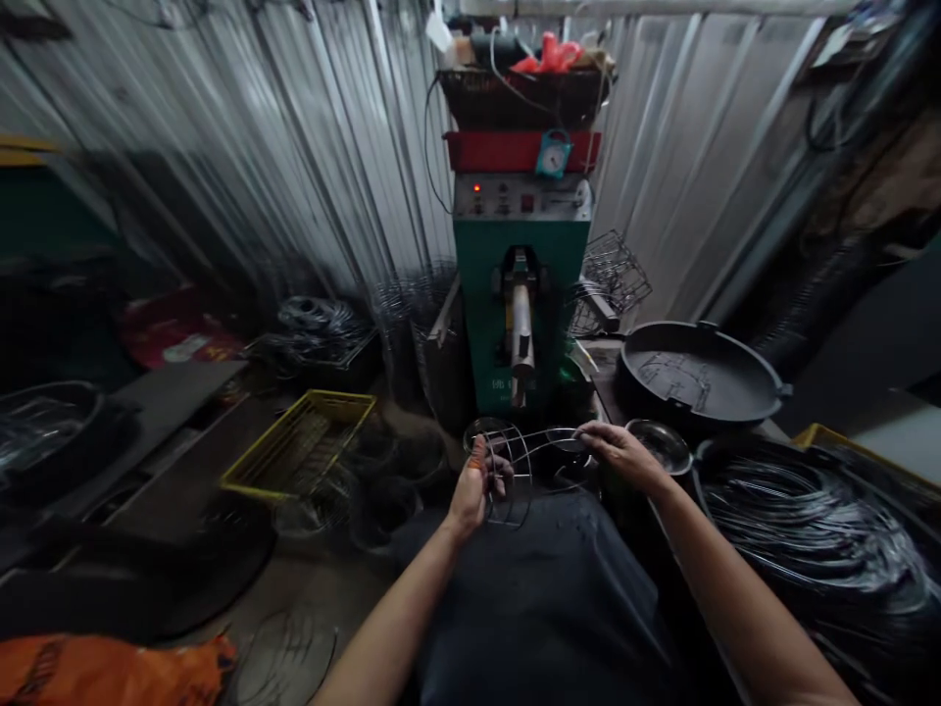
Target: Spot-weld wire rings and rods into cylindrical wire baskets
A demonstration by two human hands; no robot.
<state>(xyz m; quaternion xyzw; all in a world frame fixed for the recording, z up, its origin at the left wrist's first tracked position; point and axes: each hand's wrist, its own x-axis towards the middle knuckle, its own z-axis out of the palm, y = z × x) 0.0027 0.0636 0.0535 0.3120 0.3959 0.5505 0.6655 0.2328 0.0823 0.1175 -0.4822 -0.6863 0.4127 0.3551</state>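
Note:
Above my lap, my left hand point(474, 490) is closed around a small round wire frame point(520, 480) made of curved rods and a hoop. My right hand point(621, 453) pinches the end of a thin bent wire point(540, 437) that stretches across to the frame. Whether this wire is joined to the frame I cannot tell. Just beyond both hands stands a green machine point(481, 294) with a rounded metal arm point(521, 324) sticking out over the work.
Right of me, a black round pan point(702, 368) holds a few wire parts, and a large heap of wire rings point(816, 520) lies nearer. To the left are a yellow crate point(301, 441) and an orange bag point(118, 672). A dark cloth point(544, 598) covers my lap.

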